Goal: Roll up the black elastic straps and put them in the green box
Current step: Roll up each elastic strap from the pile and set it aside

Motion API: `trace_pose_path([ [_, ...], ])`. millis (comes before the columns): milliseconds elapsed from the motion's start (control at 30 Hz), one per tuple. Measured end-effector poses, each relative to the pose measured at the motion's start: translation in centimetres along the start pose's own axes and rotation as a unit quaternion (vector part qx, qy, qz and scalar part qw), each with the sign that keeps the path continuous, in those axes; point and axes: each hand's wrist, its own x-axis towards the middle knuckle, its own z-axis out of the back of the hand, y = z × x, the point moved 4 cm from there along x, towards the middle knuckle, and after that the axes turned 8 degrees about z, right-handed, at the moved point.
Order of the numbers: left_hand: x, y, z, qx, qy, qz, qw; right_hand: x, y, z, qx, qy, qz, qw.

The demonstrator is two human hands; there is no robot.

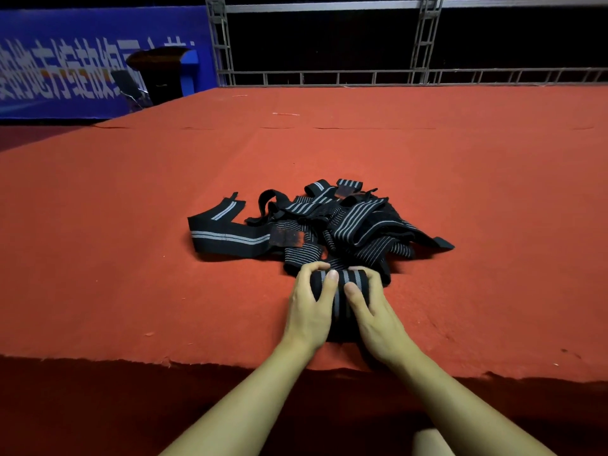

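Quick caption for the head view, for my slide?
Left hand and right hand roll a black strap beside the strap pile on red carpet.

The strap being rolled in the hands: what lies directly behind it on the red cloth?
Behind the rolled strap, gripped by the left hand and right hand, a tangled pile of straps lies on the red cloth. What lies under the pile is covered.

Two hands in play: left hand (309, 304) and right hand (371, 314), both gripping one rolled strap (343, 291). At twelve o'clock from it, one tangled pile of black straps (329, 222); exact number can't be counted. One red cloth (131, 241) underneath.
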Motion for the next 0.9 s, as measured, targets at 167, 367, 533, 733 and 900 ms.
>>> trace_pose_path([
  [167,0.3,-2.6,-2.5,-0.067,-0.018,0.04,0.997,0.2,1.6,1.1,0.006,-0.122,0.003,0.993],
  [367,0.8,-4.4,-4.6,-0.001,0.016,0.098,0.995,1.1,2.1,4.4,-0.026,-0.069,-0.005,0.997],
  [533,1.8,-5.2,-6.2,0.08,0.006,0.067,0.995,1.3,1.9,6.3,0.012,-0.131,-0.036,0.991],
  [733,3.4,-5.4,-8.7,-0.021,0.0,0.142,0.99,1.8,0.7,7.5,0.083,-0.244,-0.059,0.964],
  [900,4.2,-2.5,-7.6,0.225,-0.037,-0.034,0.973,3.3,-2.1,12.6,-0.065,-0.255,-0.047,0.964],
])
